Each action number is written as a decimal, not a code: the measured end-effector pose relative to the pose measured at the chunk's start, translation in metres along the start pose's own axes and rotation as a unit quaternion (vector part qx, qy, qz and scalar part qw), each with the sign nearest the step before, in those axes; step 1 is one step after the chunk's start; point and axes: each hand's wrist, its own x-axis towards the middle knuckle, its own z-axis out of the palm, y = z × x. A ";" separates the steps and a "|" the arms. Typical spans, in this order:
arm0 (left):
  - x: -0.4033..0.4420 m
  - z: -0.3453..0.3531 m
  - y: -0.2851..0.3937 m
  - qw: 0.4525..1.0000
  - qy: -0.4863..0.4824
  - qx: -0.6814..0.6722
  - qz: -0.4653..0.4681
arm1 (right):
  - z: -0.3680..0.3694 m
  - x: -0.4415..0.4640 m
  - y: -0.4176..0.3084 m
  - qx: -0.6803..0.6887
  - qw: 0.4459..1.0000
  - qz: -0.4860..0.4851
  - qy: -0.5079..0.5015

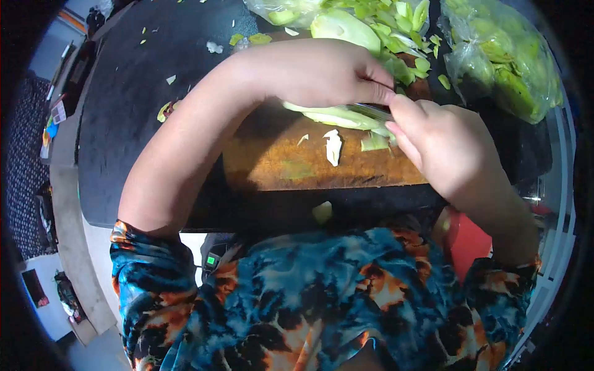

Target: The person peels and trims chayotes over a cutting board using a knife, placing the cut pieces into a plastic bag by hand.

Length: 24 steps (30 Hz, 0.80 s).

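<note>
Patterned clothing (pixel 297 297) is cut off below. Over a wooden cutting board (pixel 371 173), a pale green stem (pixel 334 118) is partly covered by the curled left hand (pixel 343 75), its grip unclear; a metal blade (pixel 372 112), handle hidden, is clasped by the closed right hand (pixel 445 139).

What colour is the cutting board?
Orange-brown: the cutting board shows best in the head view.

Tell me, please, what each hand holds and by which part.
The right hand seemingly grips a thin silvery blade by one end; the left hand hides any hold.
</note>
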 end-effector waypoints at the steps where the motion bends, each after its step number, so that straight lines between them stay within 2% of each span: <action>1: 0.000 0.002 -0.001 1.000 0.005 0.007 -0.004 | 0.001 0.000 -0.004 -0.030 0.999 0.006 -0.015; 3: 0.000 0.004 0.000 1.000 0.000 0.007 -0.006 | -0.005 -0.001 -0.023 -0.113 0.990 0.037 -0.072; 5: -0.001 0.005 0.002 1.000 -0.023 -0.010 -0.004 | 0.002 -0.011 -0.030 -0.160 0.986 0.018 -0.031; 7: -0.005 0.007 -0.013 0.995 0.035 -0.093 0.014 | 0.018 -0.018 -0.030 -0.219 0.974 -0.041 0.043; 9: -0.008 0.001 -0.032 0.985 0.072 -0.143 0.065 | 0.026 -0.024 -0.030 -0.214 0.974 -0.053 0.060; 10: -0.012 0.001 -0.038 0.981 0.107 -0.154 0.054 | 0.026 -0.025 -0.029 -0.212 0.973 -0.058 0.070; 14: -0.030 0.001 -0.045 0.946 0.223 -0.237 -0.001 | 0.015 -0.018 -0.004 -0.108 0.984 -0.093 0.106; 16: -0.032 0.004 -0.050 0.913 0.294 -0.282 -0.007 | 0.001 -0.018 0.002 -0.047 0.994 -0.057 0.079; 18: -0.038 0.005 -0.053 0.887 0.312 -0.341 -0.008 | -0.010 -0.018 0.010 0.000 0.998 -0.027 0.057; 19: -0.037 0.009 -0.061 0.874 0.329 -0.358 0.004 | -0.015 -0.019 0.012 0.011 0.999 0.023 0.032; 21: -0.037 0.016 -0.058 0.832 0.371 -0.412 0.020 | -0.017 -0.018 0.019 0.019 0.996 0.050 0.067; 24: -0.028 0.023 -0.051 0.818 0.395 -0.417 0.033 | -0.019 -0.013 0.024 0.075 0.990 0.075 0.091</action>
